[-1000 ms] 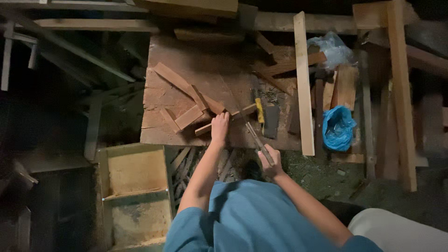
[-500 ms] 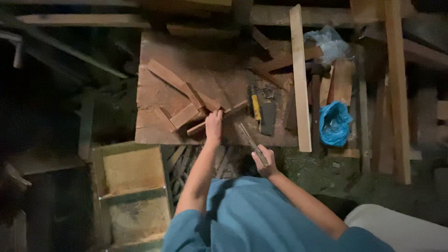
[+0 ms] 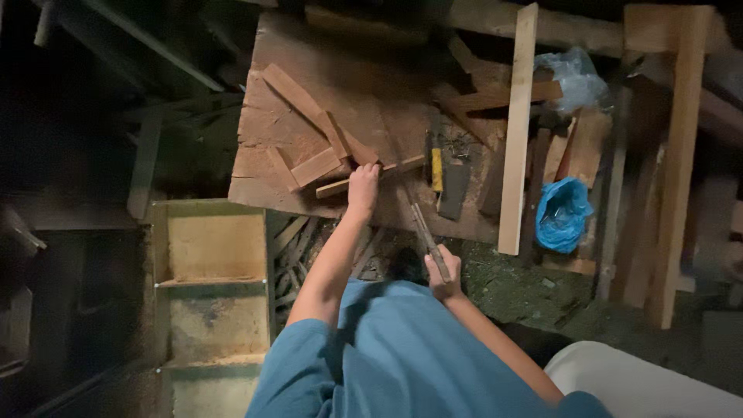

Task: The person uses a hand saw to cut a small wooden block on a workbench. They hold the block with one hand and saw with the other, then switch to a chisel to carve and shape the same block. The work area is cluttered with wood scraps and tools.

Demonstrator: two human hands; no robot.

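Note:
My left hand [image 3: 362, 188] presses down on a thin wooden strip [image 3: 402, 165] that lies across a worn wooden board [image 3: 279, 131]. My right hand [image 3: 443, 271] is closed around the handle of a long narrow tool [image 3: 420, 220], probably a saw or blade, whose far end reaches up to the strip beside my left hand. Several short wood offcuts [image 3: 313, 166] lie on the board just left of my left hand. Both arms come out of blue sleeves at the bottom of the view.
A yellow-handled tool [image 3: 436, 166] and a dark flat block [image 3: 453, 190] lie right of the strip. A long pale plank [image 3: 517, 131] runs upright, with a blue plastic bag [image 3: 563, 214] beside it. A wooden box frame [image 3: 213, 286] stands lower left. More timber leans at right.
The view has shifted slightly. My right hand has pulled the long tool back toward my body while my left hand stays on the strip.

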